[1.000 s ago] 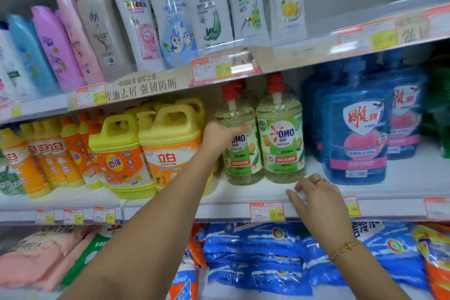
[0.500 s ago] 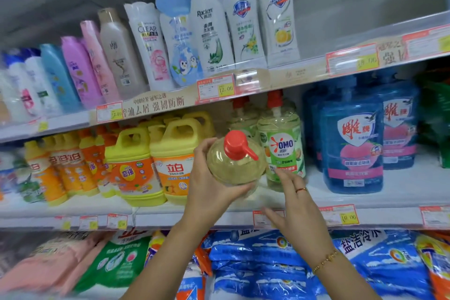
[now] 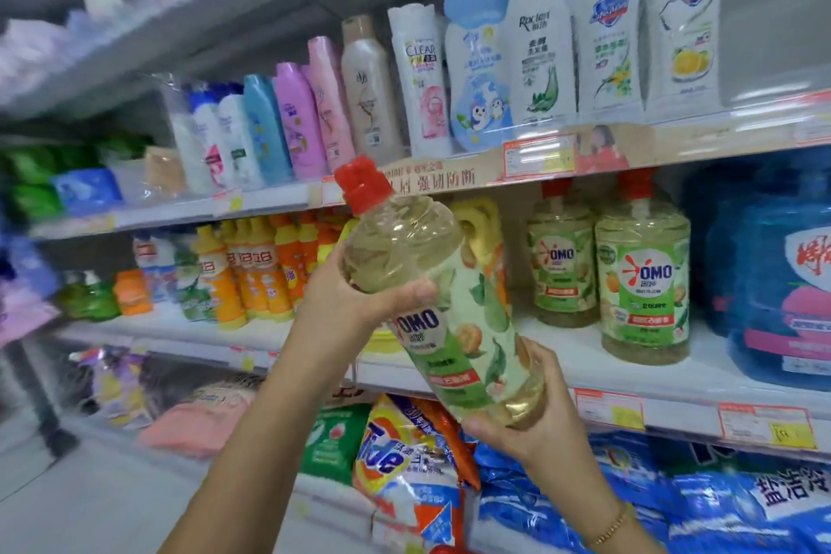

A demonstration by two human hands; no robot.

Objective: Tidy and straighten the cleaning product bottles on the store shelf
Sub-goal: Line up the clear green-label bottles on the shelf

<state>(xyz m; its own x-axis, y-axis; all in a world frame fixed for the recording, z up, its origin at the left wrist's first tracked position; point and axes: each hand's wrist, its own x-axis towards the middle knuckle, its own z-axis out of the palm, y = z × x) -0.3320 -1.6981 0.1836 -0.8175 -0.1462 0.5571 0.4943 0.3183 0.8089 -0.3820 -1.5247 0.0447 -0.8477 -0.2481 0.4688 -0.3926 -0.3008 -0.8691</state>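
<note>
I hold an OMO bottle (image 3: 449,315) of pale yellow liquid with a red cap in front of the middle shelf (image 3: 629,378), tilted with the cap up and to the left. My left hand (image 3: 355,306) grips its upper part below the shoulder. My right hand (image 3: 526,414) cups and grips its base. Two more OMO bottles (image 3: 643,288) stand upright on the shelf to the right, one (image 3: 562,265) set further back.
Yellow jugs (image 3: 481,225) and orange bottles (image 3: 252,274) stand left on the same shelf, big blue bottles (image 3: 782,283) at the right. Shampoo bottles (image 3: 539,45) line the shelf above. Detergent bags (image 3: 404,472) lie on the shelf below.
The OMO bottle has come off the shelf and out toward me, and now tilts cap-left. My right hand left the shelf edge and took the bottle's base. The view swung left.
</note>
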